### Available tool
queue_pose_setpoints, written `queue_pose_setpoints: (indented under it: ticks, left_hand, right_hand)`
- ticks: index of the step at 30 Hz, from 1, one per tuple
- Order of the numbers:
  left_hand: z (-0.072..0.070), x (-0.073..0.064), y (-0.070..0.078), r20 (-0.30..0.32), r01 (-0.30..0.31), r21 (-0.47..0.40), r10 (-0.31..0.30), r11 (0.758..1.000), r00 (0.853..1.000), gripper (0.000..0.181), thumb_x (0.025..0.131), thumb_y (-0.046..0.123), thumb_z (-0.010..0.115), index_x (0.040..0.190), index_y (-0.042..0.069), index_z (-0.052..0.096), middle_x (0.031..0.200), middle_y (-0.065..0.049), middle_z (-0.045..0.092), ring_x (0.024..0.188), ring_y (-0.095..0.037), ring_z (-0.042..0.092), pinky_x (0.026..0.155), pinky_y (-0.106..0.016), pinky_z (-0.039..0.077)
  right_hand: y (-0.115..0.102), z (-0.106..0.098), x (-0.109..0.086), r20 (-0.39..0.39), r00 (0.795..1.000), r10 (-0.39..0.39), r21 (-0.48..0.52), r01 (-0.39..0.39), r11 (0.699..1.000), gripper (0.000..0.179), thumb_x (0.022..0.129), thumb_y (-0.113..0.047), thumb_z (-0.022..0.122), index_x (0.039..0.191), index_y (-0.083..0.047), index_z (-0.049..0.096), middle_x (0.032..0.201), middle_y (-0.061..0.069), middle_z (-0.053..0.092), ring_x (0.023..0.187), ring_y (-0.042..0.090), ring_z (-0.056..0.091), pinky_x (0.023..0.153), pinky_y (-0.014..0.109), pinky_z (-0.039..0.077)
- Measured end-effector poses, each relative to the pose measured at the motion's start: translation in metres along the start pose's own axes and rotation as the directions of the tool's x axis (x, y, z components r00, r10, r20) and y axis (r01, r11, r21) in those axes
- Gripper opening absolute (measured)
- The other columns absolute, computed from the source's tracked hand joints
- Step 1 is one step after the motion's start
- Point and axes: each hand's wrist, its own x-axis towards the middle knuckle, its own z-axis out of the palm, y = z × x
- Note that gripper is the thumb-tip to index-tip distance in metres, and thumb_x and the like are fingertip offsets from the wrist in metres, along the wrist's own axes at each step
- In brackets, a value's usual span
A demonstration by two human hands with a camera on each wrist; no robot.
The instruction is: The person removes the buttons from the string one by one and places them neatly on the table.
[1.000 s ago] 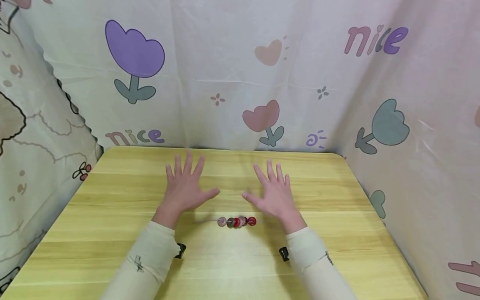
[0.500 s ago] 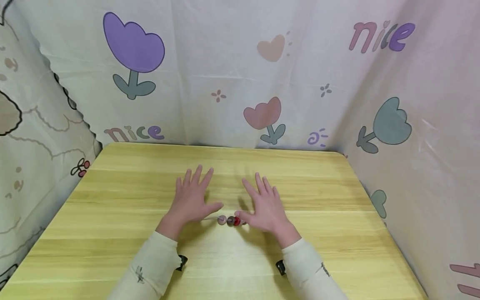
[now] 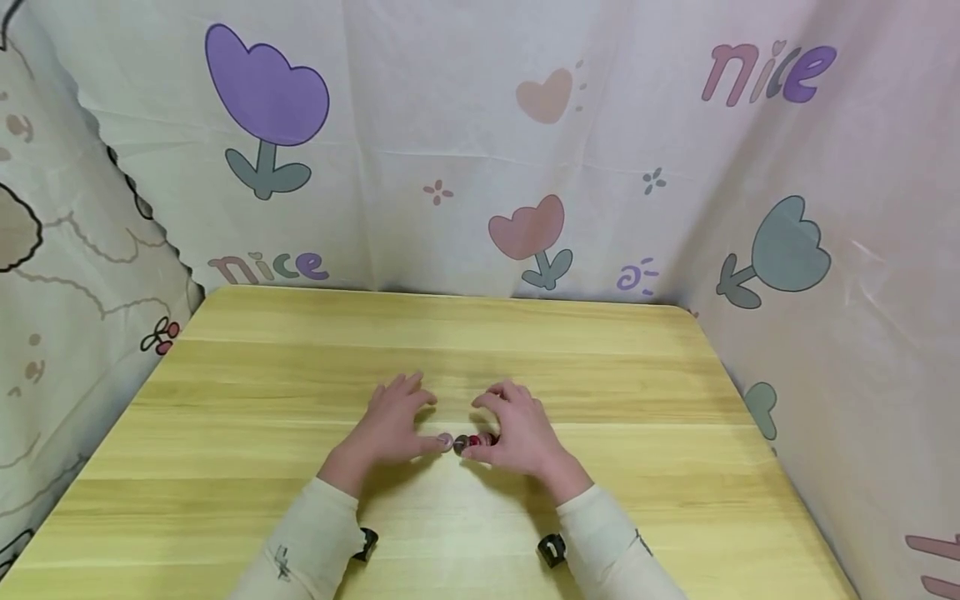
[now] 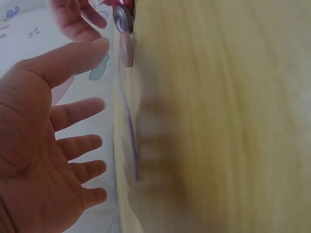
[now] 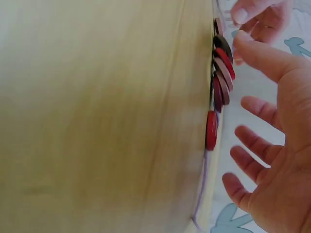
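A row of flat round buttons (image 3: 461, 445) in pink, grey, red and dark red lies on the table, threaded on a thin purple cord (image 4: 130, 124). My left hand (image 3: 390, 427) hovers at the row's left end, its thumb beside the pale pink button (image 4: 127, 49), fingers loosely spread. From the other side my right hand (image 3: 527, 433) reaches over the row and hides its right part in the head view. In the right wrist view the single red button (image 5: 211, 130) sits slightly apart from the stacked ones. Both hands have gaps between thumb and fingers, and neither grips anything.
The light wooden table (image 3: 465, 333) stretches around the hands. A printed curtain (image 3: 420, 100) with flowers and lettering hangs behind it and along both sides. Black wrist cameras (image 3: 552, 550) sit at the cuffs of the pale sleeves.
Both hands have come down and toward each other, from spread flat above the table to the buttons. Their fingers have bent somewhat, and the right hand now overlaps the row's right part.
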Motion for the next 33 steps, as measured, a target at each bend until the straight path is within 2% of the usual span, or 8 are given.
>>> queue_pose_setpoints:
  ticks: [3, 6, 9, 15, 21, 27, 30, 33]
  left_hand:
    - [0.001, -0.001, 0.001, 0.022, 0.002, -0.043, -0.001, 0.999, 1.0, 0.041, 0.079, 0.041, 0.084, 0.104, 0.013, 0.068, 0.154, -0.026, 0.032, 0.143, -0.051, 0.017, 0.111, -0.065, 0.007]
    - [0.001, -0.002, 0.002, 0.036, -0.008, -0.073, 0.011, 0.997, 0.999, 0.026, 0.079, 0.029, 0.085, 0.09, 0.017, 0.066, 0.153, -0.027, 0.034, 0.142, -0.053, 0.017, 0.11, -0.067, 0.006]
    - [0.003, -0.002, 0.003, 0.053, -0.019, -0.076, 0.023, 0.997, 0.998, 0.019, 0.081, 0.024, 0.084, 0.083, 0.02, 0.066, 0.151, -0.028, 0.035, 0.141, -0.055, 0.018, 0.109, -0.069, 0.006]
    - [0.009, -0.002, 0.001, 0.047, -0.041, -0.054, 0.043, 0.998, 0.998, 0.021, 0.086, 0.033, 0.08, 0.071, 0.027, 0.066, 0.147, -0.026, 0.043, 0.14, -0.054, 0.023, 0.11, -0.068, 0.009]
    - [0.01, -0.001, 0.001, -0.01, -0.06, -0.074, 0.06, 0.995, 0.998, 0.023, 0.085, 0.021, 0.082, 0.068, 0.025, 0.066, 0.143, -0.025, 0.049, 0.137, -0.051, 0.031, 0.111, -0.064, 0.016]
    - [0.01, 0.0, 0.002, -0.085, -0.066, -0.127, 0.056, 0.99, 0.995, 0.023, 0.085, 0.006, 0.079, 0.07, 0.019, 0.067, 0.129, -0.018, 0.058, 0.124, -0.042, 0.048, 0.106, -0.054, 0.033]
    - [0.01, -0.001, 0.003, -0.099, -0.05, -0.167, 0.034, 0.985, 0.994, 0.022, 0.085, 0.003, 0.077, 0.071, 0.016, 0.066, 0.111, -0.008, 0.062, 0.107, -0.031, 0.056, 0.095, -0.047, 0.044]
    - [0.012, -0.001, 0.004, -0.101, -0.044, -0.212, 0.022, 0.976, 0.995, 0.022, 0.086, 0.0, 0.074, 0.072, 0.013, 0.065, 0.091, 0.001, 0.058, 0.086, -0.02, 0.056, 0.079, -0.04, 0.048]
  right_hand:
    - [-0.001, 0.004, 0.0, 0.026, 0.999, -0.027, 0.043, 0.026, 0.999, 0.062, 0.07, -0.052, 0.088, 0.119, -0.02, 0.068, 0.115, -0.003, 0.056, 0.103, 0.018, 0.05, 0.087, 0.044, 0.041]
    - [-0.001, 0.007, 0.001, 0.05, 0.997, -0.064, 0.088, 0.059, 0.994, 0.048, 0.072, -0.042, 0.09, 0.109, -0.019, 0.07, 0.102, -0.005, 0.057, 0.091, 0.014, 0.052, 0.081, 0.036, 0.045]
    - [-0.001, 0.011, 0.002, 0.071, 0.992, -0.104, 0.141, 0.093, 0.986, 0.034, 0.075, -0.029, 0.089, 0.1, -0.018, 0.07, 0.093, -0.006, 0.057, 0.082, 0.011, 0.053, 0.073, 0.03, 0.047]
    - [-0.001, 0.016, 0.003, 0.08, 0.991, -0.112, 0.161, 0.098, 0.982, 0.022, 0.077, -0.022, 0.086, 0.093, -0.019, 0.071, 0.087, -0.01, 0.056, 0.078, 0.008, 0.051, 0.07, 0.026, 0.045]
    - [-0.002, 0.016, 0.003, 0.074, 0.994, -0.083, 0.191, 0.068, 0.979, 0.023, 0.076, -0.026, 0.088, 0.081, -0.021, 0.066, 0.084, -0.01, 0.056, 0.078, 0.01, 0.051, 0.072, 0.03, 0.043]
    - [0.0, 0.018, 0.003, 0.032, 0.99, -0.136, 0.232, 0.125, 0.965, 0.02, 0.079, -0.022, 0.087, 0.079, -0.023, 0.066, 0.082, -0.007, 0.057, 0.079, 0.012, 0.052, 0.075, 0.034, 0.04]
    - [0.0, 0.019, 0.004, 0.043, 0.989, -0.139, 0.28, 0.122, 0.952, 0.018, 0.078, -0.021, 0.088, 0.079, -0.025, 0.07, 0.085, -0.01, 0.059, 0.081, 0.011, 0.054, 0.074, 0.032, 0.042]
    - [0.0, 0.018, 0.004, 0.051, 0.987, -0.154, 0.324, 0.13, 0.937, 0.017, 0.078, -0.017, 0.087, 0.079, -0.025, 0.072, 0.088, -0.012, 0.059, 0.082, 0.011, 0.056, 0.073, 0.031, 0.045]
